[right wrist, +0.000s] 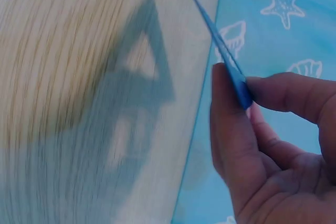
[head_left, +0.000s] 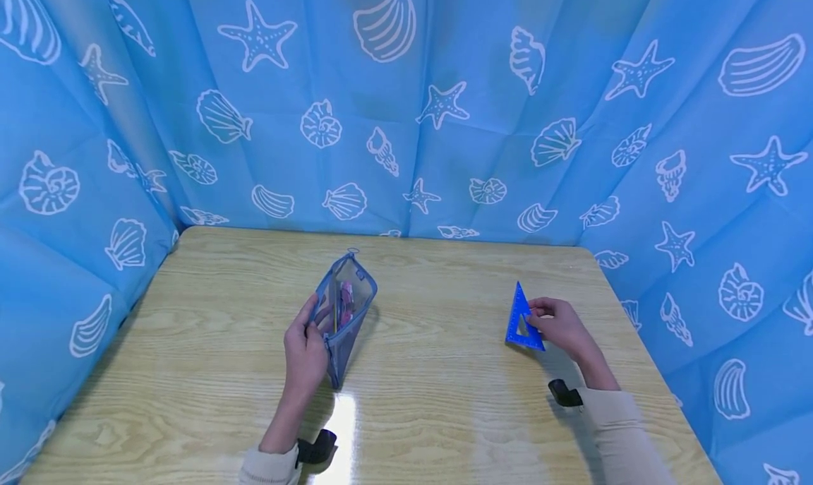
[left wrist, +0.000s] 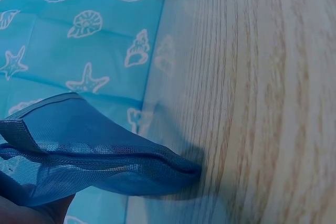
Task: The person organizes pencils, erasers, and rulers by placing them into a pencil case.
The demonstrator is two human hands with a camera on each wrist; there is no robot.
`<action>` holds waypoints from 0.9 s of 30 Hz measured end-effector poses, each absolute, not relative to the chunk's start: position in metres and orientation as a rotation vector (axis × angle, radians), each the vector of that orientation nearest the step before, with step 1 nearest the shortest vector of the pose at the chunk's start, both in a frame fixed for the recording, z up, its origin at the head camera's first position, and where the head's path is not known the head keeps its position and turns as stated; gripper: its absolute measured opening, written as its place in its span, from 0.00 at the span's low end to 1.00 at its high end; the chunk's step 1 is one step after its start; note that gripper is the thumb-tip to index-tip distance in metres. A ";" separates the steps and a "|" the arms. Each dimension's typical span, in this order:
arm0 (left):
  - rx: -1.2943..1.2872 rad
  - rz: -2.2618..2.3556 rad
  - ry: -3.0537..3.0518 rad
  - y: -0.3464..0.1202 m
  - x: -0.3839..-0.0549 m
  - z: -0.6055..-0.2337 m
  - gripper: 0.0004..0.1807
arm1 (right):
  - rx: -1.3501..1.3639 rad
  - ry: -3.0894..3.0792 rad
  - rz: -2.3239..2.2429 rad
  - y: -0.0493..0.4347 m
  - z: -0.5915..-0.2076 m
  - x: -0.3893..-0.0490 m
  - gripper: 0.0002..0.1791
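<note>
My left hand grips the side of a blue mesh pencil case, whose zipped top gapes open. Inside it show a pink item and a thin yellow one, partly hidden by the mesh. In the left wrist view the case tilts with its tip close to the tabletop. Off to the right, my right hand pinches a blue set square between thumb and fingers. The right wrist view has the set square nearly edge-on, raised over the table with its triangular shadow below.
Both hands are above a wooden table with rounded far corners. A blue curtain with white shells and starfish hangs behind it and along both sides. Dark wrist cameras sit at the left cuff and the right cuff.
</note>
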State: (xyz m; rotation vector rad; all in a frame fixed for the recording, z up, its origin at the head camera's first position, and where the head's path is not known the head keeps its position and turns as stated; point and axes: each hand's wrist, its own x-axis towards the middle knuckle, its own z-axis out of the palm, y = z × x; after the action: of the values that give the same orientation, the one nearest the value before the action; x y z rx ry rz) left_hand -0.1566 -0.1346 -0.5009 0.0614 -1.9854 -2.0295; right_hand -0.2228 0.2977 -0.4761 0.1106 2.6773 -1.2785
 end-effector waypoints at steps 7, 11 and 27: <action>0.055 -2.033 -1.979 -0.136 -0.156 -0.503 0.30 | 0.055 2.700 -1.385 0.285 -0.480 -0.228 0.22; 0.053 -2.035 -1.965 -0.136 -0.156 -0.502 0.30 | 0.033 2.674 -1.453 0.276 -0.483 -0.230 0.22; 0.039 -2.041 -1.936 -0.136 -0.155 -0.502 0.29 | -0.073 2.573 -1.552 0.230 -0.485 -0.240 0.21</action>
State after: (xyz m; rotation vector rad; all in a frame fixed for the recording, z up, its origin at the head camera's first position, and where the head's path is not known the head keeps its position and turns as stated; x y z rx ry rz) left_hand -0.1553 -0.1363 -0.5016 0.0386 -1.9362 -2.0406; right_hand -0.2402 0.2298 -0.4854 -0.0729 2.5727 -1.5525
